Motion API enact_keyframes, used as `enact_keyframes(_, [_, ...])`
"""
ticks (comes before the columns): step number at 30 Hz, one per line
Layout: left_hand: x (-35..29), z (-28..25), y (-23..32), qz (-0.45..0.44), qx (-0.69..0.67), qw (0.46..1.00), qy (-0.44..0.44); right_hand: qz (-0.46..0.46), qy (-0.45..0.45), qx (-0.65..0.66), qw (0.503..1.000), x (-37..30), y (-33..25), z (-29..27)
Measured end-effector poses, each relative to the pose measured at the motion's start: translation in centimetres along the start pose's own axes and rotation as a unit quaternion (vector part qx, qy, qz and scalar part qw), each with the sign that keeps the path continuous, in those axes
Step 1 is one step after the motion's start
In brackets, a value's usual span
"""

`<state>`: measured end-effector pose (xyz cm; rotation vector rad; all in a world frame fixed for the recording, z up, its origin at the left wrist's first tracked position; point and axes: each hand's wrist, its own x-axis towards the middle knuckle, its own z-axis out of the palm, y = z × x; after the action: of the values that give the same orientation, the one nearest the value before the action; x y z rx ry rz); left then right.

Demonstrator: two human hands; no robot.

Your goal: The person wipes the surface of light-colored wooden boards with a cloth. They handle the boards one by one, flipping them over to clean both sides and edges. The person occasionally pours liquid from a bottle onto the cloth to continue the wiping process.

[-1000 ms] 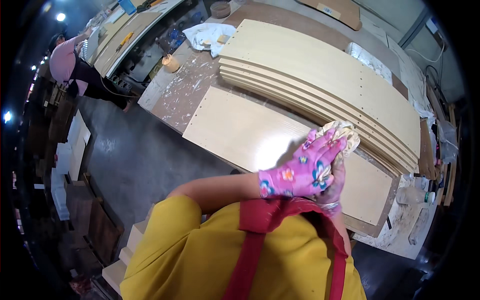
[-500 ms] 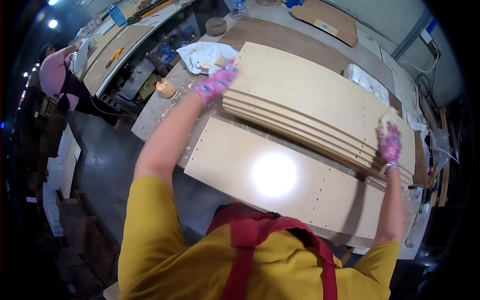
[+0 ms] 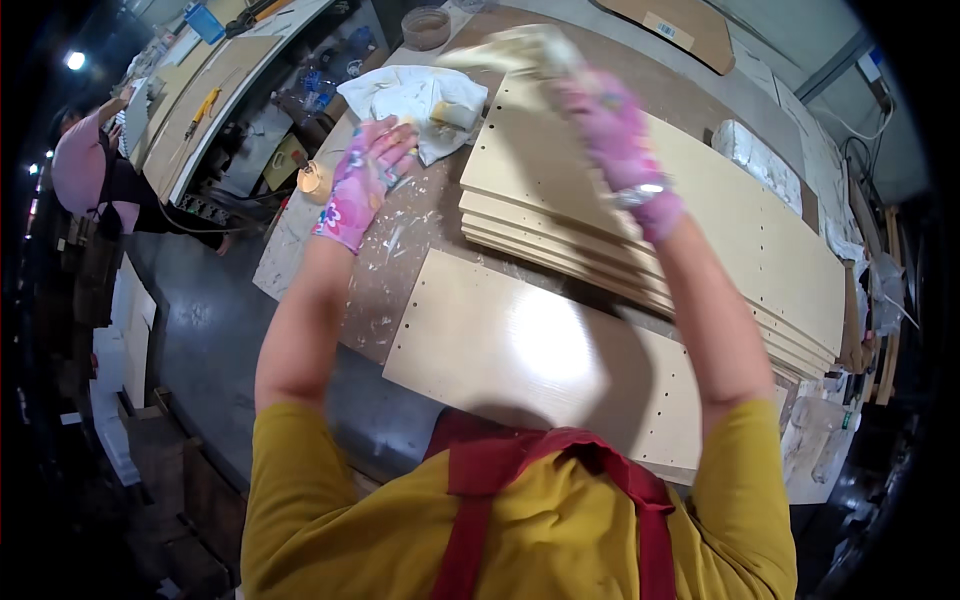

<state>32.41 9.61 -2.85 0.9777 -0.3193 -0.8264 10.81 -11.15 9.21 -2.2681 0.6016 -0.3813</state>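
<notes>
While the right hand [image 3: 612, 125] clutches a pale rag [image 3: 515, 50] trailing past its closed fingers, the left hand [image 3: 365, 175] spreads empty fingers, a white cloth [image 3: 385, 92] at their tips.

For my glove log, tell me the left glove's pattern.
Left glove: pink with flowers, best in head view.

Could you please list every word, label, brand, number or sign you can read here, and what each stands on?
No text can be read.
Pale label on the brown cardboard: its marks are too small to read.
Stacked boards and front board: dark holes, but no lettering visible.
</notes>
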Motion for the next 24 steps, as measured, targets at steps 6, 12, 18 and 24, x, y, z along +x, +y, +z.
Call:
enact_keyframes(6, [-0.9,9.6,-3.1,0.061,0.377,0.913,-0.146,-0.218,-0.020,-0.287,0.932,-8.2,4.5,0.4])
enact_keyframes(12, [-1.2,11.5,-2.0,0.013,0.260,0.931,-0.255,-0.004,0.159,-0.458,0.875,-8.2,14.7,-7.5])
enact_keyframes(18, [1.0,5.8,-4.4,0.135,0.479,0.824,-0.272,-0.203,0.119,-0.231,0.944,-0.1,3.3,7.8])
enact_keyframes(24, [0.1,9.0,-3.9,0.055,0.334,0.928,-0.155,-0.073,0.253,-0.393,0.881,-9.4,15.7,-7.8])
